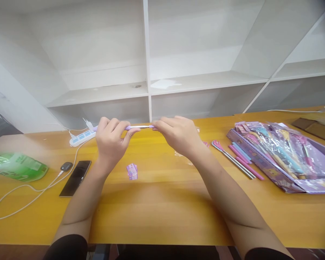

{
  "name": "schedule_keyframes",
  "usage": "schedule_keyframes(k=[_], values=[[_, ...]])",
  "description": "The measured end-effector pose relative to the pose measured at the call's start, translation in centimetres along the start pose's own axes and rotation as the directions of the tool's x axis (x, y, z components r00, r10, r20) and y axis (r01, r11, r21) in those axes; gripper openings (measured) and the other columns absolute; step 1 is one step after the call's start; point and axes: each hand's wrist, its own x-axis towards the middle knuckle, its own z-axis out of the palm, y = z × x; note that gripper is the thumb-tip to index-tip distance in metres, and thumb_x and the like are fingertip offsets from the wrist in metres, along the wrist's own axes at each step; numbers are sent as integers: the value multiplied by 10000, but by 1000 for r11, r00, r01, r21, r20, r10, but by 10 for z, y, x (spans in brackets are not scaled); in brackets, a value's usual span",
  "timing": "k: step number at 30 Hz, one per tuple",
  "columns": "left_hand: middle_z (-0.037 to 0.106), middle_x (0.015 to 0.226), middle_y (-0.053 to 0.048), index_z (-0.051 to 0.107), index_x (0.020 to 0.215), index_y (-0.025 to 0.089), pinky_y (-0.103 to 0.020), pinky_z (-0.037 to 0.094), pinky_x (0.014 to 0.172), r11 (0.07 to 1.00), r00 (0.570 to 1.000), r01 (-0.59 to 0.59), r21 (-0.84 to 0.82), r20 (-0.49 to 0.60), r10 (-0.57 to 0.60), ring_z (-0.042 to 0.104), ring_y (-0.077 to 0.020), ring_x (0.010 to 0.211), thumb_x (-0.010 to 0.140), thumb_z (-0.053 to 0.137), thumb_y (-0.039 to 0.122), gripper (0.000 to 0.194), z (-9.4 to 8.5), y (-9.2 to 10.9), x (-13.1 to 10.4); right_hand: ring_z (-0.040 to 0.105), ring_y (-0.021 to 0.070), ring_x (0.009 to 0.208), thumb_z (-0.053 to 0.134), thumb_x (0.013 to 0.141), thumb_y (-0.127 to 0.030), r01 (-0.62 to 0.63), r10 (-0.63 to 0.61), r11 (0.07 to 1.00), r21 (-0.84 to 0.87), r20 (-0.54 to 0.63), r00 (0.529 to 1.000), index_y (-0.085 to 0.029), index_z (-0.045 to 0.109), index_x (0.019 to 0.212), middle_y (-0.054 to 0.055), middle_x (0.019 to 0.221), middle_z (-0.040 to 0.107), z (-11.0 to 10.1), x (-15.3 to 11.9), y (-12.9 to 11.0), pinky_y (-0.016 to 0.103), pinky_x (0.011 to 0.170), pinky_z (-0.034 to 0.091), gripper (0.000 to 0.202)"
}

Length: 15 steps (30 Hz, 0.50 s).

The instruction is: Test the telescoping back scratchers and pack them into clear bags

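Note:
Above the back of the table, a slim silver rod with purple ends (139, 127) stretches level between my two hands. My left hand (112, 139) is closed around its purple grip, with the thumb along the metal. On the other purple end, the fingers of my right hand (177, 133) are closed; they hide most of that end. Small purple printed cards (131, 171) lie below on the table. Behind my right wrist is a clear plastic wrapper (180, 154), partly hidden. To its right lie silver rods with pink and blue heads (233, 159).
Pink and blue tubes (242, 154) lie beside a purple display box (280, 180) of bagged sticks. On the left are a phone (76, 178), a green bottle (17, 166), a white cable (18, 187) and a power strip (82, 138). White shelving (148, 65) stands behind.

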Motion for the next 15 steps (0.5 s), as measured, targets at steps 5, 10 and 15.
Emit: schedule_keyframes(k=[5,10,15], values=[[582,647,-39,726,834,254,-390,300,702,999,999,-33,19,-39,34,401,-233,733,1011,678,673,457,-2,-4,1,474,120,637,519,1093,-67,16,-16,1000,-1,-33,999,-274,691,1098,-66,807,747,2,1,1,326,637,258,269],[582,641,-43,728,823,258,-401,302,707,999,999,33,-1,-43,-33,401,-233,722,1006,671,696,479,-5,-9,4,488,113,629,510,1063,-30,-28,28,999,-26,-21,999,-289,704,1068,-64,779,739,-4,3,11,335,645,248,324],[591,649,-43,720,814,259,-405,305,718,998,997,56,-12,-45,-57,411,-235,725,999,711,659,440,-8,-15,7,442,114,583,529,1087,-77,-16,12,998,-59,-79,997,-269,715,997,-69,729,720,-10,4,25,323,618,260,282]])
